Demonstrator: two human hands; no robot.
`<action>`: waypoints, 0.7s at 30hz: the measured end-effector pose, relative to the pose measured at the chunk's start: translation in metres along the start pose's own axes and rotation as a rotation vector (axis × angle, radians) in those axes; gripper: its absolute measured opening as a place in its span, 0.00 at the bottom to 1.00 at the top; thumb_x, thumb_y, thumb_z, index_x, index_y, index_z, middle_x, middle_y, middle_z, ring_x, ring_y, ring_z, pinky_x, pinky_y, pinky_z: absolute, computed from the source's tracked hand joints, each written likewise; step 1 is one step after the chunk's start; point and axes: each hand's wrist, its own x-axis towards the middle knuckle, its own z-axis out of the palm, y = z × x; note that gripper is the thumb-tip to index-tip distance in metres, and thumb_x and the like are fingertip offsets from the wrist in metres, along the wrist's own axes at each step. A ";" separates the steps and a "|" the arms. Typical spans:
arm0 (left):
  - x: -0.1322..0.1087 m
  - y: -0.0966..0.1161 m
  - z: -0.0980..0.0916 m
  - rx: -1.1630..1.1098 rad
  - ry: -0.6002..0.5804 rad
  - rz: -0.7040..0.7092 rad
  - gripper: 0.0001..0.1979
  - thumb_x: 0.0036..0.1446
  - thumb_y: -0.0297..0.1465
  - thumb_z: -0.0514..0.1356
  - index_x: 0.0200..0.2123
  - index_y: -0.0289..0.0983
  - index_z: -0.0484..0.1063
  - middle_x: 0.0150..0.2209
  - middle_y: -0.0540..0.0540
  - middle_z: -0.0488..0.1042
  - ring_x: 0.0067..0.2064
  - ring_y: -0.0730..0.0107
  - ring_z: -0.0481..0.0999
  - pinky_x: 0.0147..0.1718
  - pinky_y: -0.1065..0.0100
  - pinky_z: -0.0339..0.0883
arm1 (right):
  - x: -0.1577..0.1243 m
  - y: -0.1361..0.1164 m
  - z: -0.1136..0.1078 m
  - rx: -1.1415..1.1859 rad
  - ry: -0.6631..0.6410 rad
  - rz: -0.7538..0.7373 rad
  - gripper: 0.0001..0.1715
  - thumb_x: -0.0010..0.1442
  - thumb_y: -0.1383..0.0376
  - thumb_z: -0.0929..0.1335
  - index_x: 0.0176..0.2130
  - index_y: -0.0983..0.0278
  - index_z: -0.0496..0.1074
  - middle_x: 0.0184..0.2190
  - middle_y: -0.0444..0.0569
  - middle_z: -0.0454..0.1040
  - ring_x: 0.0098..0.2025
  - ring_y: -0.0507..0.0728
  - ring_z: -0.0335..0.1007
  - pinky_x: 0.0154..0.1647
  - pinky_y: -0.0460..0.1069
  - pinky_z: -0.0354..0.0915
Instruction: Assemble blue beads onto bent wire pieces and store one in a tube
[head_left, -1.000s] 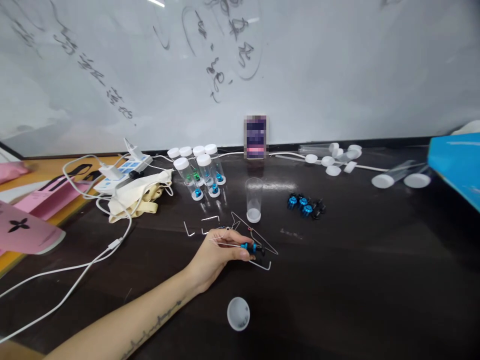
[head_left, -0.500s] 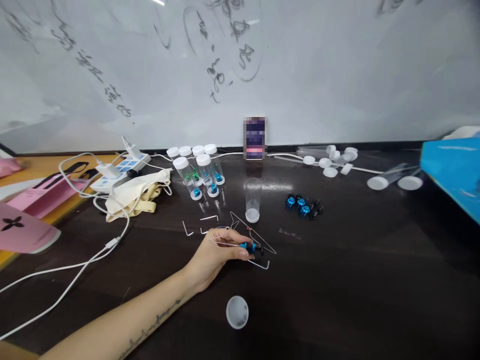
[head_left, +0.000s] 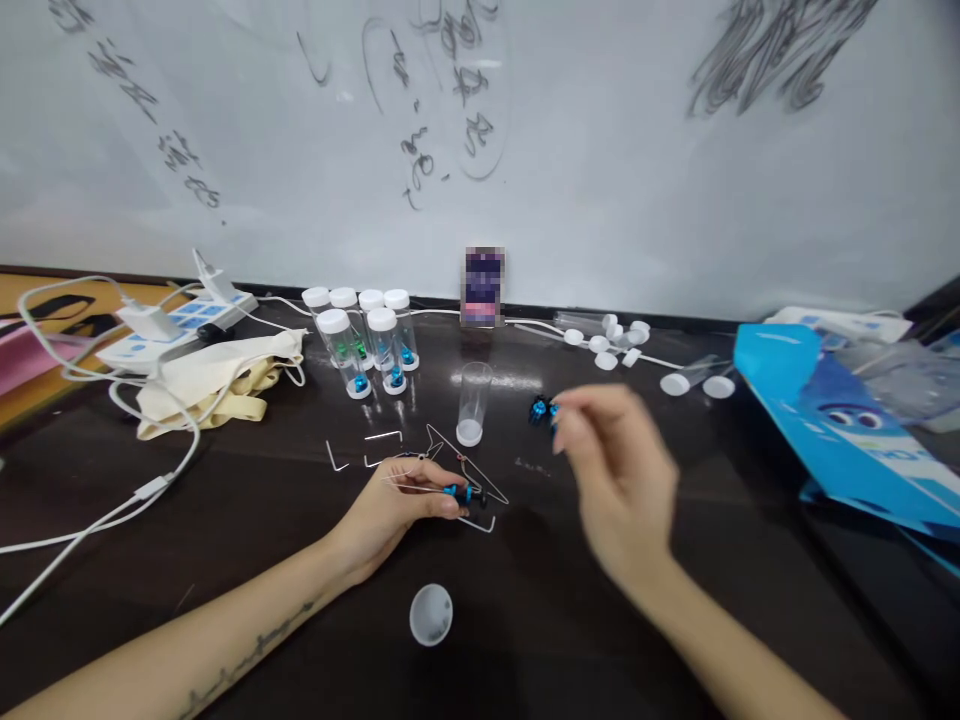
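Observation:
My left hand [head_left: 409, 500] pinches a small blue-and-black part [head_left: 463, 494] between thumb and fingers, and a thin metal wire runs back from it across the palm. Beneath and beyond that hand lie a bent wire piece [head_left: 480, 476] and several L-shaped hex keys [head_left: 384, 436]. My right hand [head_left: 619, 470], somewhat blurred, is over several blue-and-black parts [head_left: 538, 408], thumb and fingertips closed together; what is between them is hidden. A clear tube [head_left: 474, 405] with a white base stands upright between the hands. Nearer me is a round white cap [head_left: 431, 614], hollow side up, with small dark bits inside.
Several capped tubes [head_left: 382, 345] with blue or green parts stand at the back left. Loose white caps [head_left: 606, 340] and clear tubes lie back right. A phone [head_left: 484, 285] leans on the whiteboard. Left are cables, a power strip [head_left: 180, 325] and cloth bag [head_left: 225, 385]; right, a blue package [head_left: 832, 430].
My right hand has come in from the right and is over the blue-and-black parts. My left hand keeps its hold on its part. The view has swung slightly to the right.

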 end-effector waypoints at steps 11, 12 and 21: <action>0.003 0.000 -0.001 -0.045 0.035 -0.017 0.09 0.40 0.21 0.73 0.29 0.34 0.82 0.29 0.47 0.83 0.30 0.72 0.80 0.35 0.75 0.73 | -0.034 0.030 0.021 0.134 -0.486 -0.024 0.18 0.65 0.69 0.67 0.54 0.58 0.66 0.45 0.50 0.70 0.38 0.55 0.72 0.43 0.52 0.72; 0.003 0.000 -0.001 -0.044 0.027 -0.018 0.09 0.40 0.21 0.73 0.29 0.35 0.82 0.29 0.47 0.83 0.30 0.72 0.80 0.34 0.75 0.73 | -0.034 0.030 0.021 0.134 -0.485 -0.023 0.17 0.65 0.70 0.67 0.53 0.58 0.66 0.44 0.50 0.71 0.39 0.55 0.72 0.42 0.51 0.72; 0.000 0.000 -0.003 0.035 -0.026 -0.021 0.09 0.40 0.22 0.73 0.29 0.37 0.82 0.28 0.49 0.83 0.29 0.76 0.79 0.34 0.78 0.71 | -0.035 0.030 0.022 0.138 -0.431 -0.046 0.11 0.64 0.71 0.68 0.46 0.60 0.72 0.38 0.48 0.76 0.39 0.56 0.75 0.38 0.50 0.73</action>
